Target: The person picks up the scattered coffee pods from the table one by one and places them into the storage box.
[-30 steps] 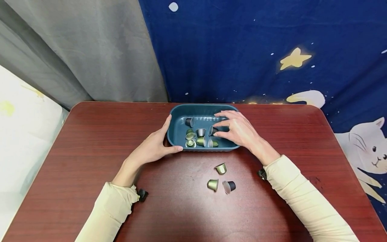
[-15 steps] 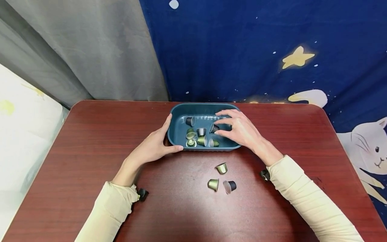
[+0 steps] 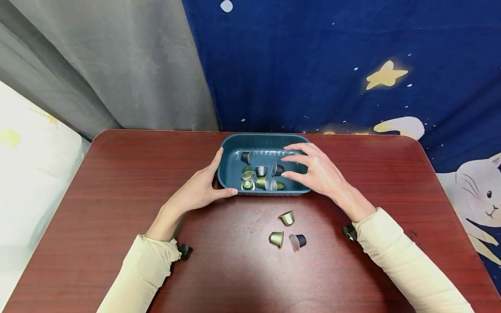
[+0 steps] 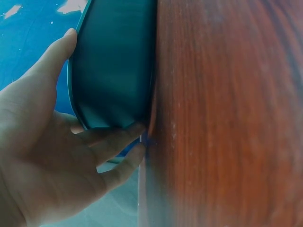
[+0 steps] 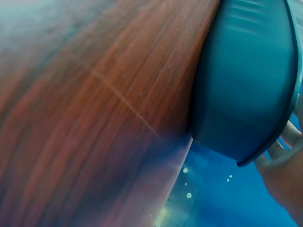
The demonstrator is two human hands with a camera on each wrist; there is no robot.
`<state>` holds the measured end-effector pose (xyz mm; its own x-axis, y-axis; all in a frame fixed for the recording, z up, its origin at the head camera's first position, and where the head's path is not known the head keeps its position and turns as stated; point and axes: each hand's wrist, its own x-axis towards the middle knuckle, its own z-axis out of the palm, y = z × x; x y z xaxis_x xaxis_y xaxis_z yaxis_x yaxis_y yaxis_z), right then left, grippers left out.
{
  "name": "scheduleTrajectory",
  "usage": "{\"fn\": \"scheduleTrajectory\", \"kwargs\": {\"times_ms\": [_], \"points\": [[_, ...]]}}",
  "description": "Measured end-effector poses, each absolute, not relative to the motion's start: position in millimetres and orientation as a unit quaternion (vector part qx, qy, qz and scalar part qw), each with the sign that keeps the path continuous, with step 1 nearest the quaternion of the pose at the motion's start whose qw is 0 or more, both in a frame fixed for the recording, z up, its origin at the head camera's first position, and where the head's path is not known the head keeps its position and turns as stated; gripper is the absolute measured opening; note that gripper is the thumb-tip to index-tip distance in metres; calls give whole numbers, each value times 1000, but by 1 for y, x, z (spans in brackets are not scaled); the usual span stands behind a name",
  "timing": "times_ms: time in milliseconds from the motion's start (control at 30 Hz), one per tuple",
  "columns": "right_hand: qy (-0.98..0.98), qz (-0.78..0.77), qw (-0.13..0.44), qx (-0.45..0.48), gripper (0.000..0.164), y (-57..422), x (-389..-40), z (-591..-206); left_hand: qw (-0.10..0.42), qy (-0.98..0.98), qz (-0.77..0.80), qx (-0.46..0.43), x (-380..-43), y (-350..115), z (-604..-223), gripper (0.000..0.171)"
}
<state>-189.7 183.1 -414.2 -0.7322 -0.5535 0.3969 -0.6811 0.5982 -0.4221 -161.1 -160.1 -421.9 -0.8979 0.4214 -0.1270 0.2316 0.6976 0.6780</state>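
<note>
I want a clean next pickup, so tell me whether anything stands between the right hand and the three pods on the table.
Yes: the right hand reaches over the tub, so its near rim lies between the fingers and those pods. Beyond that rim, nothing visible blocks the way.

A grey curtain (image 3: 156, 65) hangs beside a blue curtain (image 3: 289, 65) — printed with a star (image 3: 386, 75) and a cat (image 3: 477, 191).
</note>
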Motion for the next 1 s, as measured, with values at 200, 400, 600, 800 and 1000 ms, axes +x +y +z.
{"fn": "scheduleTrajectory", "kwargs": {"times_ms": [200, 400, 600, 800, 1000], "points": [[-881, 272, 121, 368, 43, 188, -180, -411, 141, 910, 345, 180, -161, -160, -423, 118], [-879, 267, 124, 374, 45, 189, -175, -410, 137, 910, 346, 181, -161, -160, -421, 117], [-873, 273, 128, 383, 45, 189, -173, -407, 136, 911, 346, 180, -161, -162, -421, 118], [-874, 269, 119, 386, 45, 192, -166, -404, 135, 910, 348, 179, -161, -162, -422, 118], [-872, 270, 119, 390, 48, 197, -158, -401, 135, 910, 347, 182, -161, -160, -421, 118]]}}
